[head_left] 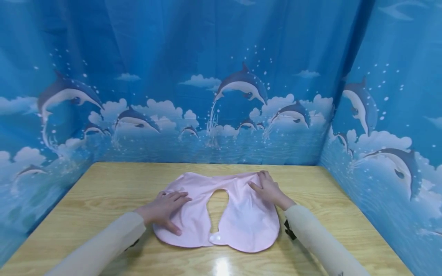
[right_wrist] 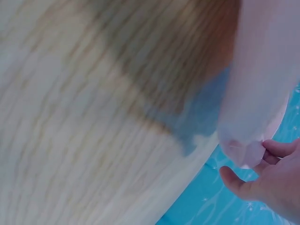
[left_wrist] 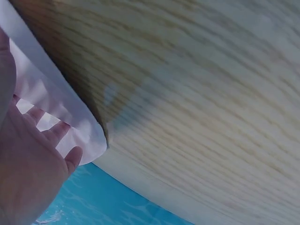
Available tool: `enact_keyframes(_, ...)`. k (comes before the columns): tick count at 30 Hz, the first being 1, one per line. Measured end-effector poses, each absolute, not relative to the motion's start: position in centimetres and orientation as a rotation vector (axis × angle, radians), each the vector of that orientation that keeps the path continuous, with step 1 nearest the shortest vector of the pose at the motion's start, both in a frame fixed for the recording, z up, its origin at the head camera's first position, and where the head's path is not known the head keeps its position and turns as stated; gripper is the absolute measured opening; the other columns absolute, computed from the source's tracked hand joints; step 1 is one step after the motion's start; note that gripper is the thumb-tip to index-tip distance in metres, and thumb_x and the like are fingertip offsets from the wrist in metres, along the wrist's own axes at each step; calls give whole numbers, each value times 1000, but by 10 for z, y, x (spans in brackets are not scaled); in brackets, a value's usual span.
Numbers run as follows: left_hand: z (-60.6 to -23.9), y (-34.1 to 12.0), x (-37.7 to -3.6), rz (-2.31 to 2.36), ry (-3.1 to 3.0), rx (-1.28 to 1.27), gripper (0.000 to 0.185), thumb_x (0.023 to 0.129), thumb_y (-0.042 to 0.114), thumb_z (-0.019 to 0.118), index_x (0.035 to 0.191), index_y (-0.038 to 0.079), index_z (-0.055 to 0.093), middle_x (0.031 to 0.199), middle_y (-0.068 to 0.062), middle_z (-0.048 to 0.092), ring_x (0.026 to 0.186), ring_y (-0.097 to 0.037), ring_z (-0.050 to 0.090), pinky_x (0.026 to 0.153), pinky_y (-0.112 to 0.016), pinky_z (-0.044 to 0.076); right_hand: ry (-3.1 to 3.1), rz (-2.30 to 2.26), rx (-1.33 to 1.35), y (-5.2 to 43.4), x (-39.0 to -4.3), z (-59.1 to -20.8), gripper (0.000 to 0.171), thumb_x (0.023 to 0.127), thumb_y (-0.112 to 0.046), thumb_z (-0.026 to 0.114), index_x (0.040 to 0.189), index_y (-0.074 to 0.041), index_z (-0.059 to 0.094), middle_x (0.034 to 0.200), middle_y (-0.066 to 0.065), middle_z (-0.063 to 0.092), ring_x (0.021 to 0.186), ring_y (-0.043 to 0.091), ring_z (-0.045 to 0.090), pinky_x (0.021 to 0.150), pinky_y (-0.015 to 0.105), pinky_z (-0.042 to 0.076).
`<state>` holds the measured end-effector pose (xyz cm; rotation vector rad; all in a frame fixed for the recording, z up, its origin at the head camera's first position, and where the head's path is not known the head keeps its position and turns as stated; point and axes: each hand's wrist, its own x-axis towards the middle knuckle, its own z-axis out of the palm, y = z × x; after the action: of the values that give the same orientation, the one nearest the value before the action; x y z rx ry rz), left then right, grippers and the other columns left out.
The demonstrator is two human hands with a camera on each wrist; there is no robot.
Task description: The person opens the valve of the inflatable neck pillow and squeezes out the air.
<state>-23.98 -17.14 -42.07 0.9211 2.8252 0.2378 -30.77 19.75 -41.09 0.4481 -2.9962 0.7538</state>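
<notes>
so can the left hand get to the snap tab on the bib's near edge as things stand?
Probably yes. The left hand lies flat on the pink bib, and the snap tab sits on the near edge just beside it, uncovered. The right hand is at the far edge, out of the way.

A wood-grain worktop (right_wrist: 84, 117) is filling most of the frame, blurred and slanting toward the lower right. At the right, a pale pink cloth (right_wrist: 258, 79) is hanging down from the upper edge, and the right hand (right_wrist: 267, 180) in the lower right corner is pinching its lower tip between thumb and curled fingers (right_wrist: 276, 149). Blue backdrop (right_wrist: 201, 206) is showing beneath the worktop's edge.
</notes>
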Motion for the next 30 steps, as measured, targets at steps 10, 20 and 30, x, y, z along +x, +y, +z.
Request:
enact_keyframes(10, -420, -168, -239, 296, 2801, 820, 104, 57, 69, 68, 140, 17, 33, 149, -14, 24, 135, -43, 19, 102, -66, 12, -3018, 609, 523, 198, -304, -414, 71, 91, -44, 48, 140, 3, 27, 145, 26, 21, 132, 45, 23, 96, 69, 20)
enact_keyframes(20, -421, -162, -243, 372, 2847, 795, 104, 59, 69, 67, 142, 17, 30, 151, -21, 12, 136, -47, 6, 103, -66, 5, -3059, 531, 835, 173, -283, -413, 66, 87, -49, 52, 139, -10, 36, 148, 21, 21, 135, 41, 19, 99, 67, 19)
enact_keyframes(30, -423, -164, -247, 330, 2865, 741, 106, 59, 70, 66, 142, 15, 30, 151, -21, 11, 134, -50, 14, 101, -68, 10, -3329, 572, 781, 166, -277, -410, 80, 84, -66, 42, 143, -14, 29, 150, 18, 20, 138, 38, 15, 109, 55, 15)
